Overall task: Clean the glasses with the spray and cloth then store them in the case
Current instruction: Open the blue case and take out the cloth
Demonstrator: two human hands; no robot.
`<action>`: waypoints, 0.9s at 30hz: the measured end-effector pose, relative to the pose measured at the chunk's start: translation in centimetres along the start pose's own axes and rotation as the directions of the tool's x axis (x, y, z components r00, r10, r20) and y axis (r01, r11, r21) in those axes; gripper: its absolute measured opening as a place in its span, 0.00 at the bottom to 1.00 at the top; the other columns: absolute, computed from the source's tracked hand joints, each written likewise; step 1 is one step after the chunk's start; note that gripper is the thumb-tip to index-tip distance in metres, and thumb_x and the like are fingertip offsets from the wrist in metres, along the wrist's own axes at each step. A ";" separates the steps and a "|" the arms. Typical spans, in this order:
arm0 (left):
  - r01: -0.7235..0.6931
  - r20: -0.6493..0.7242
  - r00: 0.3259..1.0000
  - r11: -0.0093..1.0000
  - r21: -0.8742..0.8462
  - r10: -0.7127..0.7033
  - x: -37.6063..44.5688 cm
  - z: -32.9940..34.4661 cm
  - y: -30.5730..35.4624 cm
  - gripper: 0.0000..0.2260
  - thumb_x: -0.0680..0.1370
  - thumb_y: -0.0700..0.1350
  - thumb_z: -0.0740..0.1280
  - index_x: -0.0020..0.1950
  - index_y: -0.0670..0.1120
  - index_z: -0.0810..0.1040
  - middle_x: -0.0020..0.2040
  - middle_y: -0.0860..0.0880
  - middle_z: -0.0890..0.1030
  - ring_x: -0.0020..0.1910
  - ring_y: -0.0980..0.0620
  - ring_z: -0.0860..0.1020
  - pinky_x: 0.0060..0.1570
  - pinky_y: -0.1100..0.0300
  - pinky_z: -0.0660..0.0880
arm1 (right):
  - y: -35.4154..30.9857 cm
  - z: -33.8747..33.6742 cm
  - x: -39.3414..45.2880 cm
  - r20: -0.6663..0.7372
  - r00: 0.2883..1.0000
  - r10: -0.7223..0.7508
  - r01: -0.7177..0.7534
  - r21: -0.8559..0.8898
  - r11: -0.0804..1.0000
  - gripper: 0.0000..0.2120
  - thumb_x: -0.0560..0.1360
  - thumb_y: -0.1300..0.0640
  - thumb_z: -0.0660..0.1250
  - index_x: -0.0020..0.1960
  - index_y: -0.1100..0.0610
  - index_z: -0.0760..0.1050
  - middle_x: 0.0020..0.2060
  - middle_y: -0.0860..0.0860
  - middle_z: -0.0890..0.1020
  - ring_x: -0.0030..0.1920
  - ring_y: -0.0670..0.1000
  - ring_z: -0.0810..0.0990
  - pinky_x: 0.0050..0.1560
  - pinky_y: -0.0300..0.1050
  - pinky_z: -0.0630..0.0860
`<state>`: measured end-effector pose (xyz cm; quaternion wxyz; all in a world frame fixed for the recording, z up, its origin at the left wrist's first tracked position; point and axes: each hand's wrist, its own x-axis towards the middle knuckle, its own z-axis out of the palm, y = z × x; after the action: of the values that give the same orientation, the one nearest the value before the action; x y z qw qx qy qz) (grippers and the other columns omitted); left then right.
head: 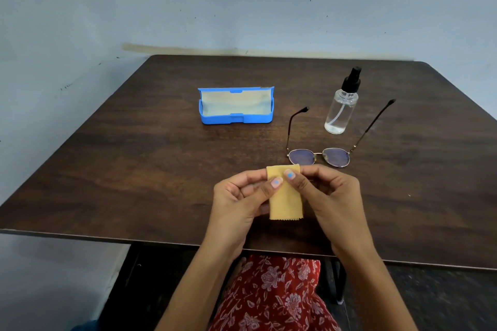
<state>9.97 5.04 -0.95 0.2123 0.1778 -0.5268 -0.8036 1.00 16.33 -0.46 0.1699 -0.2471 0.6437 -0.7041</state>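
Both hands pinch a small yellow cloth (286, 201) by its top edge, just above the table near its front edge. My left hand (239, 196) grips the cloth's left side and my right hand (328, 193) its right side, thumbs touching in the middle. The glasses (318, 156) lie on the table just beyond the cloth, arms unfolded and pointing away from me. A clear spray bottle (341, 107) with a black nozzle stands upright between the two arms. The blue case (236, 106) sits open farther back to the left, nothing inside it.
Everything rests on a dark wooden table (134, 158) pushed against a pale wall (242, 2). My lap in red flowered fabric (271, 295) shows below the table's front edge.
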 end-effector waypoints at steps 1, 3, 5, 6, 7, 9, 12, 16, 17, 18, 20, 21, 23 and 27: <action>0.002 -0.004 1.000 1.000 0.003 -0.002 0.0 0.0 0.0 0.08 0.67 0.42 0.71 0.46 0.47 0.85 0.44 0.42 0.85 0.45 0.47 0.84 0.36 0.59 0.80 | 0.0 0.0 0.0 -0.003 1.000 -0.003 0.003 -0.008 1.000 0.07 0.66 0.52 0.71 0.44 0.51 0.83 0.41 0.49 0.85 0.42 0.47 0.84 0.37 0.37 0.79; 0.004 -0.024 1.000 1.000 0.009 -0.004 -0.1 0.0 0.0 0.09 0.67 0.43 0.71 0.45 0.47 0.84 0.43 0.43 0.85 0.44 0.48 0.84 0.35 0.60 0.80 | 0.0 0.0 0.0 0.011 1.000 -0.001 0.001 -0.010 1.000 0.08 0.65 0.52 0.71 0.44 0.51 0.83 0.40 0.49 0.85 0.42 0.47 0.84 0.37 0.39 0.80; -0.002 -0.050 0.999 1.000 0.014 0.003 -0.1 -0.1 -0.1 0.09 0.66 0.43 0.72 0.46 0.46 0.84 0.43 0.43 0.85 0.43 0.47 0.84 0.34 0.61 0.80 | -0.2 -0.3 0.0 0.087 0.995 0.044 -0.047 0.027 0.999 0.11 0.63 0.53 0.73 0.45 0.52 0.83 0.41 0.51 0.86 0.42 0.50 0.84 0.38 0.41 0.81; -0.007 -0.062 0.998 1.000 0.020 0.008 -0.1 -0.1 -0.2 0.10 0.66 0.43 0.72 0.47 0.46 0.83 0.42 0.43 0.85 0.42 0.47 0.84 0.34 0.60 0.80 | -0.3 -0.6 0.0 0.151 0.986 0.072 -0.079 0.041 0.996 0.13 0.62 0.54 0.73 0.47 0.53 0.82 0.42 0.52 0.86 0.43 0.52 0.84 0.39 0.42 0.82; -0.009 -0.070 0.998 1.000 0.025 0.011 -0.1 -0.2 -0.2 0.10 0.67 0.43 0.72 0.47 0.45 0.83 0.42 0.42 0.85 0.41 0.47 0.84 0.33 0.60 0.80 | -0.5 -0.9 0.0 0.213 0.973 0.091 -0.102 0.041 0.994 0.15 0.61 0.55 0.74 0.48 0.54 0.82 0.43 0.53 0.85 0.44 0.52 0.84 0.40 0.42 0.82; -0.006 -0.058 0.998 1.000 0.031 0.008 0.0 -0.3 -0.1 0.11 0.66 0.43 0.73 0.48 0.44 0.83 0.43 0.41 0.85 0.41 0.46 0.84 0.34 0.59 0.80 | -0.7 -1.3 0.2 0.258 0.961 0.096 -0.110 0.038 0.993 0.17 0.60 0.59 0.74 0.49 0.55 0.80 0.43 0.53 0.85 0.43 0.51 0.84 0.40 0.40 0.81; 0.010 0.031 0.999 1.000 0.020 -0.011 0.0 -0.8 0.0 0.16 0.64 0.41 0.74 0.51 0.43 0.82 0.45 0.39 0.85 0.44 0.44 0.84 0.37 0.57 0.81 | -0.3 -1.5 0.4 0.177 0.976 0.126 -0.138 0.053 0.989 0.20 0.58 0.61 0.75 0.49 0.56 0.77 0.40 0.52 0.85 0.40 0.49 0.83 0.38 0.40 0.80; 0.019 0.052 0.998 0.996 0.082 -0.024 0.0 -1.1 0.1 0.18 0.63 0.38 0.74 0.52 0.43 0.78 0.44 0.42 0.85 0.43 0.46 0.84 0.36 0.59 0.80 | 0.1 -1.9 0.7 0.246 0.929 0.276 -0.310 0.111 0.944 0.28 0.57 0.60 0.76 0.56 0.57 0.77 0.41 0.55 0.84 0.43 0.54 0.84 0.43 0.48 0.81; 0.022 0.034 0.999 0.995 0.102 -0.025 -0.1 -1.0 0.1 0.18 0.64 0.37 0.73 0.52 0.43 0.76 0.43 0.43 0.85 0.42 0.47 0.84 0.35 0.61 0.80 | 0.1 -2.0 0.6 0.276 0.918 0.285 -0.325 0.108 0.940 0.25 0.58 0.61 0.75 0.55 0.57 0.79 0.42 0.56 0.84 0.44 0.55 0.84 0.45 0.49 0.81; 0.016 0.021 1.000 0.993 0.120 -0.019 -0.1 -1.0 -0.1 0.19 0.65 0.35 0.73 0.53 0.44 0.74 0.43 0.44 0.85 0.41 0.48 0.84 0.34 0.61 0.79 | 0.1 -2.1 0.6 0.288 0.917 0.277 -0.313 0.086 0.946 0.20 0.60 0.62 0.75 0.52 0.57 0.81 0.44 0.58 0.84 0.46 0.56 0.83 0.47 0.51 0.80; -0.011 0.011 1.000 0.989 0.146 0.010 0.0 -0.9 -0.4 0.22 0.67 0.35 0.72 0.59 0.46 0.73 0.44 0.45 0.85 0.42 0.48 0.84 0.36 0.60 0.80 | 0.2 -2.1 0.6 0.268 0.942 0.204 -0.218 0.022 0.976 0.11 0.66 0.69 0.72 0.45 0.56 0.83 0.43 0.58 0.84 0.44 0.54 0.83 0.44 0.49 0.81; -0.028 0.015 1.000 0.988 0.155 0.026 -0.1 -0.7 -0.4 0.22 0.67 0.36 0.72 0.59 0.48 0.74 0.44 0.45 0.85 0.43 0.48 0.84 0.37 0.59 0.80 | 0.2 -2.0 0.5 0.255 0.954 0.158 -0.162 -0.008 0.987 0.12 0.68 0.72 0.69 0.41 0.56 0.83 0.40 0.56 0.84 0.41 0.51 0.83 0.40 0.45 0.81; -0.065 0.039 0.997 0.986 0.153 0.059 0.0 -0.6 -0.5 0.16 0.66 0.39 0.72 0.53 0.47 0.80 0.45 0.45 0.85 0.44 0.49 0.84 0.38 0.60 0.80 | 0.2 -1.9 0.5 0.246 0.964 0.105 -0.101 -0.030 0.994 0.17 0.70 0.75 0.65 0.38 0.56 0.82 0.38 0.53 0.85 0.38 0.48 0.83 0.33 0.38 0.79; -0.042 0.030 0.999 0.991 0.127 0.038 0.3 -0.5 -0.8 0.11 0.73 0.32 0.67 0.40 0.45 0.84 0.47 0.45 0.85 0.49 0.48 0.83 0.44 0.59 0.81 | 0.2 -1.9 0.8 0.228 0.969 0.098 -0.093 -0.034 0.995 0.18 0.72 0.75 0.63 0.36 0.56 0.83 0.41 0.51 0.85 0.42 0.49 0.84 0.36 0.34 0.78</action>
<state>9.85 4.83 -1.92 0.2093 0.1693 -0.5836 -0.7661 -0.72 17.43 -0.64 0.2740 -0.2974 0.6390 -0.6543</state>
